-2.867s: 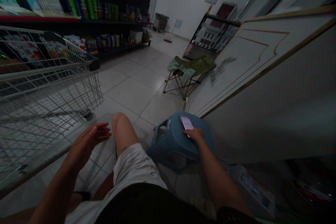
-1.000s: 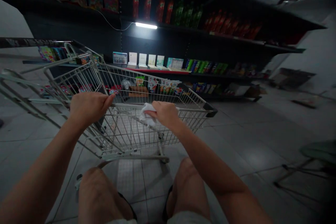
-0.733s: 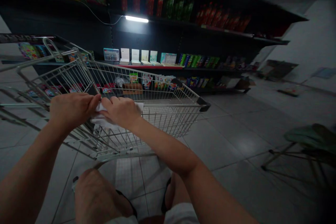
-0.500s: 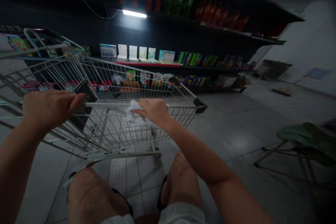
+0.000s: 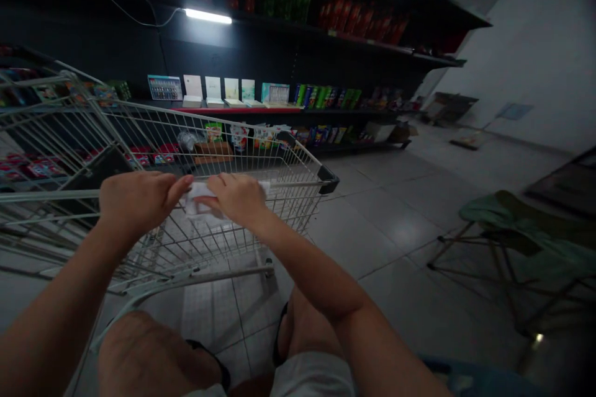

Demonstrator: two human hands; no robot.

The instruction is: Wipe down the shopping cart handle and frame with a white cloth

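A wire shopping cart (image 5: 223, 248) stands sideways in front of my knees. My left hand (image 5: 139, 198) is closed around the cart's top rail, its thumb pointing right. Just to the right, my right hand (image 5: 239, 198) grips a white cloth (image 5: 200, 201) that is wrapped over the same rail. The left thumb lies close beside the cloth; I cannot tell whether they touch. Most of the cloth under my right palm is hidden.
Behind the cart runs a dark shelf (image 5: 223, 110) with boxes, snack packs and bottles, lit by a tube lamp (image 5: 208, 16). A folding chair (image 5: 498, 229) with green fabric stands at the right. A cardboard box (image 5: 212, 152) sits on the lower shelf.
My left hand has moved right along the rail, closer to the cloth. My right hand and the cloth stay on the rail. The view has turned to the right.
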